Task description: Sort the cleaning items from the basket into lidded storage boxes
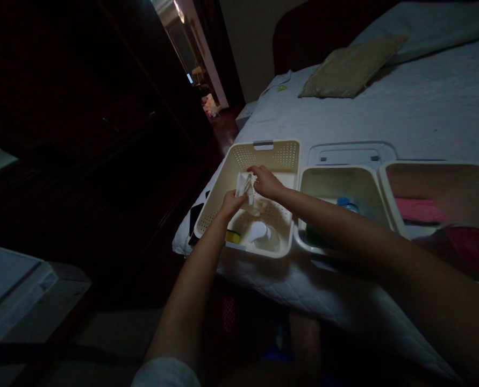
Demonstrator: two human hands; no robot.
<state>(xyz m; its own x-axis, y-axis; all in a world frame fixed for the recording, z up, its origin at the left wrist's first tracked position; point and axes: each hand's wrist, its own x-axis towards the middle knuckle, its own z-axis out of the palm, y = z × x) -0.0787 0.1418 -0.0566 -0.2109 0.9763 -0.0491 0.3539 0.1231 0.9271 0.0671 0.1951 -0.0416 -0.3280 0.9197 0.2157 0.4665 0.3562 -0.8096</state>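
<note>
Over the perforated cream basket (281, 157) at the near left edge of the bed (424, 113), both arms reach forward from the bottom of the view. The left hand (231, 204) comes up from below with the wrist straight, fingers closed on the lower end of a small clear plastic wrapper (246, 189). The right hand (266, 183) crosses in from the right, forearm stretched over the neighbouring bins, and pinches the wrapper's upper end — so the two hands meet, both clamped on the same piece, held just above the basket's floor.

Inside the basket, at its near end, lie a white rounded object (259, 231) and a yellow sponge (233, 236) in the near left corner. Just right of the basket stands a cream bin (336, 180) holding a bottle with a blue cap (346, 203). Further right, a larger bin (436, 174) contains a pink cloth (419, 210). A flat grey lid (350, 153) lies on the bed beyond the middle bin, and a tan cushion (352, 67) rests at the far end — the light is too dim to tell more.
</note>
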